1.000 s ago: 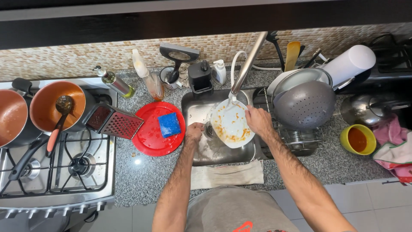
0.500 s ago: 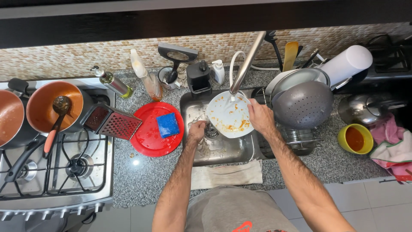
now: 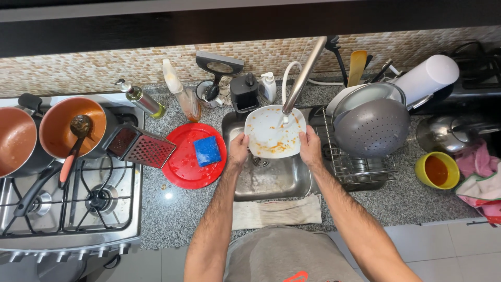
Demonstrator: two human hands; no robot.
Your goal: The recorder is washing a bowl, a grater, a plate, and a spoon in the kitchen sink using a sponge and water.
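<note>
Both hands over the steel sink (image 3: 271, 180), set in a speckled grey tabletop (image 3: 172, 209). Left hand (image 3: 238, 149) grips the left rim of a white plate (image 3: 275, 131), fingers closed on its edge; right hand (image 3: 311, 146) grips the right rim likewise, fingers wrapped round the edge. Plate held roughly level above the basin, directly beneath the spout of the tall metal faucet (image 3: 304, 75); orange sauce smears on its lower half, water striking near its top. Left of the sink, touching its edge: red round plate (image 3: 182, 167) with a blue sponge (image 3: 207, 151) lying on it. A box grater (image 3: 141, 148) lies on its side, partly on the stove (image 3: 68, 209), its end meeting the red plate. Two orange-lined pans on the burners, the nearer pan (image 3: 62, 125) holding a ladle. Right of the sink: wire dish rack (image 3: 355, 167) bearing an upturned grey colander (image 3: 371, 127). Yellow cup (image 3: 437, 170) further right, near a pink cloth (image 3: 480, 172). Folded towel (image 3: 276, 211) on the tabletop edge just before the sink
</note>
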